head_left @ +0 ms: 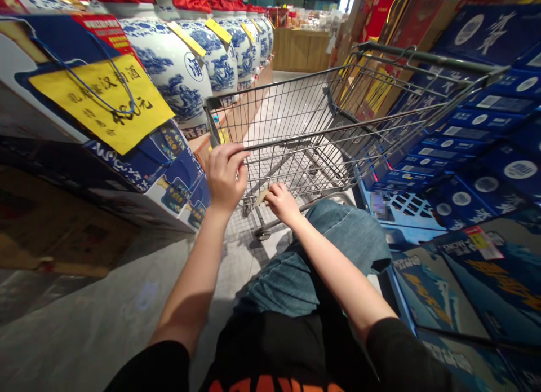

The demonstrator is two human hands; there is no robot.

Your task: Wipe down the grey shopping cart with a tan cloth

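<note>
Head view, near to far:

1. A black sleeve [163,366] covers the upper arm, and a denim leg [329,242] bends below the hands.
2. The left hand [224,175] is clenched around the top rail [296,138] of one wire shopping cart [291,118], its fingers curled over the bar.
3. The right hand [281,203] sits lower, curled against a tan scrap of card [262,197] at the cart's near wires. Whether it grips the scrap, I cannot tell.
4. Both hands are at the cart, which stands directly ahead with nothing visible in its basket. One caster [262,234] shows beneath it.
5. Two hands are in view. At least six blue-and-white porcelain jars [164,59] line the left side, with one large yellow price sign [101,101] nearer. Many blue printed boxes [477,132] are stacked on the right, too many to count exactly.
6. The displays flank the cart closely, leaving a narrow lane. Farthest off stands one wooden counter [301,49].
</note>
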